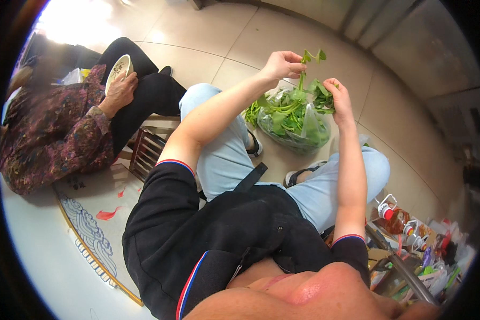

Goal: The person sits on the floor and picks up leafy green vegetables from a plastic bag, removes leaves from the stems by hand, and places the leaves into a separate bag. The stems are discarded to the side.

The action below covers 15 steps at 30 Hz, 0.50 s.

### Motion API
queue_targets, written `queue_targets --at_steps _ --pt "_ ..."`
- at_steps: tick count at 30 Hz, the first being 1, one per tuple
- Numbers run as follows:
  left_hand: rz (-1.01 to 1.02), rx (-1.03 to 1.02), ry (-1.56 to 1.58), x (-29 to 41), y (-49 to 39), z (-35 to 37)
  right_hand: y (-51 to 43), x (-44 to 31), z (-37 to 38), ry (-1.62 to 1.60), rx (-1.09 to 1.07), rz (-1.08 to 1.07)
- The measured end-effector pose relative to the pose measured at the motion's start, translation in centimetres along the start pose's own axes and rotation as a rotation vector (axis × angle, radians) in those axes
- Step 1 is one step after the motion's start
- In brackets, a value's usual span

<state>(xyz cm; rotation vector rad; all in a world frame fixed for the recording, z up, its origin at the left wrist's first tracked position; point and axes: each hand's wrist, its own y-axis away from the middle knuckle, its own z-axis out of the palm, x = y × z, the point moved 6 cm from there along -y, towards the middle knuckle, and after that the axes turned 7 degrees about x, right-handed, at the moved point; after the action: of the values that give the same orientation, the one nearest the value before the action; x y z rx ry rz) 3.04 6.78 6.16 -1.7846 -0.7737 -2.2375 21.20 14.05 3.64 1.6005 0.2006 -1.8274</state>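
My left hand (286,65) pinches a leafy green stem (301,82) near its top, with small leaves sticking out past the fingertips. Just right of it and a little lower, my right hand (338,100) grips a bunch of green leaves (322,95). Beneath both hands, a clear plastic bag (314,134) full of leafy greens stands open on the tiled floor, between my lower legs. More thin green stems (251,114) spread at its left side. Whether the held stem touches the greens in the bag cannot be told.
At left a seated person holds a patterned bowl (120,72) on the lap. Near that person are a slatted wooden chair (147,152) and a table with a wave design (88,232). Capped bottles (396,220) and mixed plastic items crowd the lower right. Cabinets line the upper right.
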Motion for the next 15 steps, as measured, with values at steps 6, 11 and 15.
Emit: queue_targets --at_steps 6,11,15 --pt "0.217 0.076 -0.316 0.6 -0.4 -0.5 1.5 -1.0 2.0 0.149 -0.207 -0.009" --pt "0.317 0.085 -0.467 0.8 -0.1 0.4 1.3 -0.4 2.7 0.732 0.151 -0.522" --pt "0.304 0.047 -0.481 -0.1 0.1 0.7 2.1 -0.4 4.5 0.85 0.257 -0.574"
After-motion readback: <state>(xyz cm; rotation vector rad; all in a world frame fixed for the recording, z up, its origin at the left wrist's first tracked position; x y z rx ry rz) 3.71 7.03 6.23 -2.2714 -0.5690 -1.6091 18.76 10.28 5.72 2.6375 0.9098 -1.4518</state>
